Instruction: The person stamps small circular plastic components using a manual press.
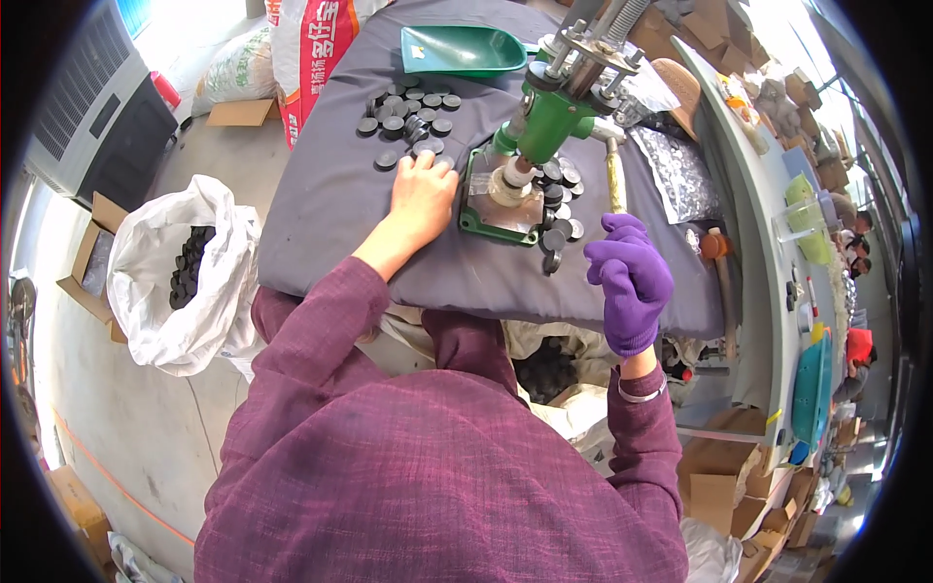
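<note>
My bare left hand reaches over the grey-covered table, fingers slightly apart, fingertips at the near edge of a loose pile of black round caps. One cap lies right at those fingertips. My right hand, in a purple knitted glove, is closed around the lower end of the press lever. The green hand press stands between my hands, with a white round piece under its ram. More black caps lie along the right side of its base.
A green scoop lies at the far edge. Right of the press are a clear bag of small parts and a wooden-handled tool. A white sack of black pieces stands left on the floor; another sack sits below the table.
</note>
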`<action>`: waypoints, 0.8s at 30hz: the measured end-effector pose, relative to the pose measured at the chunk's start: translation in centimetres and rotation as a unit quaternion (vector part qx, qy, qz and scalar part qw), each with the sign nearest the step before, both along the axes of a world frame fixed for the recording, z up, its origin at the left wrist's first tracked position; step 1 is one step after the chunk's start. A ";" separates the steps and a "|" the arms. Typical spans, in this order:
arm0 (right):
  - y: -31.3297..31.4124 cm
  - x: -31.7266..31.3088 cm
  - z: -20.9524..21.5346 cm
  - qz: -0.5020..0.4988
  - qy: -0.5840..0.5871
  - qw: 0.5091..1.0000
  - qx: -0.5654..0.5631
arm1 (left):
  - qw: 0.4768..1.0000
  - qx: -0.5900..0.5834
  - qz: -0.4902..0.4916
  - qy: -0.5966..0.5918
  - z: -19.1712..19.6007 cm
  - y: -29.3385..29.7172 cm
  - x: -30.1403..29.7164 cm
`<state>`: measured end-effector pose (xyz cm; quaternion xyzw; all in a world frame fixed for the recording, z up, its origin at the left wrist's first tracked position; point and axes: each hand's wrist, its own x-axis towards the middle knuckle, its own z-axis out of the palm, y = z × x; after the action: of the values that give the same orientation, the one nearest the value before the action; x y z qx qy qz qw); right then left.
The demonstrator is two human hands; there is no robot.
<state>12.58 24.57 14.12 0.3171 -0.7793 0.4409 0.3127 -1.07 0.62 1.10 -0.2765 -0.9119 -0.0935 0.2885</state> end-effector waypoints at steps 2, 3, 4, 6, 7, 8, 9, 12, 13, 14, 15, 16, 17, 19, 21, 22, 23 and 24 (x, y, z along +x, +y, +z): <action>-0.2 0.0 0.8 0.010 -0.063 0.998 -0.030 | 0.997 0.062 -0.045 0.028 -0.8 -1.6 0.1; -0.1 -0.1 1.2 0.009 -0.061 0.998 -0.031 | 0.994 0.092 -0.065 0.011 -0.6 -2.2 0.2; 0.0 -0.3 2.0 0.018 -0.064 0.996 -0.059 | 0.993 0.092 -0.066 0.012 -0.5 -2.2 0.5; -0.2 0.0 3.9 0.026 -0.066 0.994 -0.086 | 0.982 0.173 0.034 -0.060 -0.2 -2.3 0.9; -0.6 0.2 5.3 0.001 -0.128 0.984 -0.123 | 0.982 0.161 0.054 -0.079 -0.4 -2.4 0.9; -0.8 0.3 6.1 -0.024 -0.189 0.969 -0.159 | 0.982 0.161 0.056 -0.077 -0.7 -2.5 0.8; -0.4 -0.3 6.7 0.010 -0.164 0.976 -0.144 | 0.984 0.152 0.060 -0.068 -0.8 -2.1 0.6; -1.0 -1.1 7.9 -0.045 -0.134 0.981 -0.135 | 0.986 0.149 0.050 -0.060 -1.1 -1.6 -0.2; -0.9 -1.2 8.1 -0.044 -0.128 0.984 -0.116 | 0.985 0.155 0.039 -0.063 -1.2 -1.6 -0.4; -0.8 -1.2 8.1 -0.044 -0.128 0.984 -0.115 | 0.985 0.156 0.039 -0.063 -1.4 -1.5 -0.5; -0.7 -1.3 7.9 -0.042 -0.137 0.981 -0.127 | 0.970 0.236 0.006 -0.064 -0.9 -1.1 -0.3; -0.6 -1.3 7.7 -0.039 -0.146 0.979 -0.139 | 0.947 0.314 -0.027 -0.066 -0.4 -0.6 -0.1; -0.5 -1.5 7.7 -0.041 -0.147 0.978 -0.139 | 0.947 0.314 -0.028 -0.067 0.2 0.0 0.0; -0.6 -1.4 7.6 -0.028 -0.139 0.976 -0.162 | 0.920 0.369 -0.083 -0.103 1.7 1.6 0.8; -0.5 -1.4 7.6 -0.032 -0.138 0.977 -0.160 | 0.925 0.352 -0.096 -0.109 2.0 2.7 0.7; -0.5 -1.4 7.6 -0.034 -0.135 0.978 -0.157 | 0.930 0.333 -0.108 -0.113 2.2 3.2 0.6; -0.6 -1.4 7.6 -0.034 -0.136 0.978 -0.157 | 0.932 0.321 -0.102 -0.131 2.3 3.6 0.6; -0.8 -1.3 7.6 -0.037 -0.133 0.978 -0.157 | 0.932 0.321 -0.104 -0.133 2.5 4.1 0.6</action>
<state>11.27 23.79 21.68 0.1736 -0.7459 0.5846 0.2679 -0.51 4.72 3.63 -0.2474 -0.8296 -0.4463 0.2267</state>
